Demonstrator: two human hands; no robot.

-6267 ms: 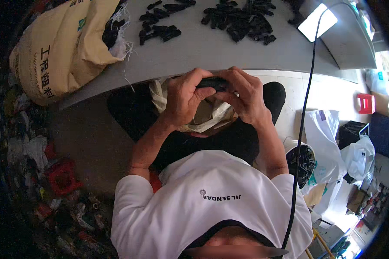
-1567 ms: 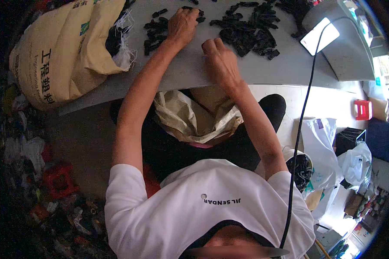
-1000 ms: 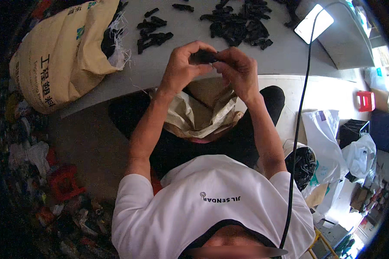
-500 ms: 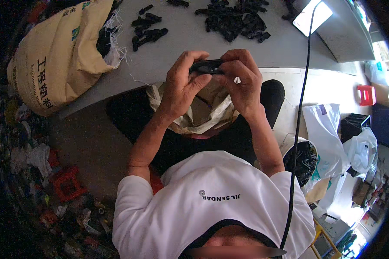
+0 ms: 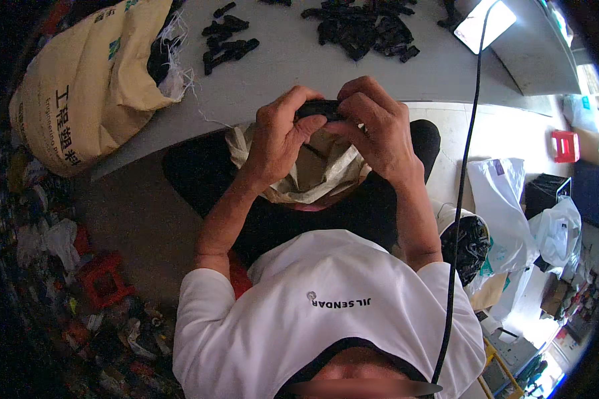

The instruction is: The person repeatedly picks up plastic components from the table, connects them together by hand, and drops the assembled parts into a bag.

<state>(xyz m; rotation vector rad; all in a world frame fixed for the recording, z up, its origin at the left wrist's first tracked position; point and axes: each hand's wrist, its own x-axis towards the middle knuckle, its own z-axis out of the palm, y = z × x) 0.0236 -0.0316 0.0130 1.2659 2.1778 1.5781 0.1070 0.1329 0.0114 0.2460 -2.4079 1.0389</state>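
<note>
lengthwise, the black part (image 5: 321,108) ran left to right, pinched by fingers of the left hand (image 5: 275,136) and right hand (image 5: 384,136).

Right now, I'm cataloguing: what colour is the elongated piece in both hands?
The elongated piece is black, clearest in head view.

I'm seeing blk part (image 5: 319,108), prob. plastic, w/ slight sheen; table (image 5: 273,70) smooth, matt; tan sack (image 5: 90,80) creased, papery; shirt (image 5: 333,266) soft cloth.

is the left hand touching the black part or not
Touching: the head view shows the left hand gripping the left end of the black part.
</note>
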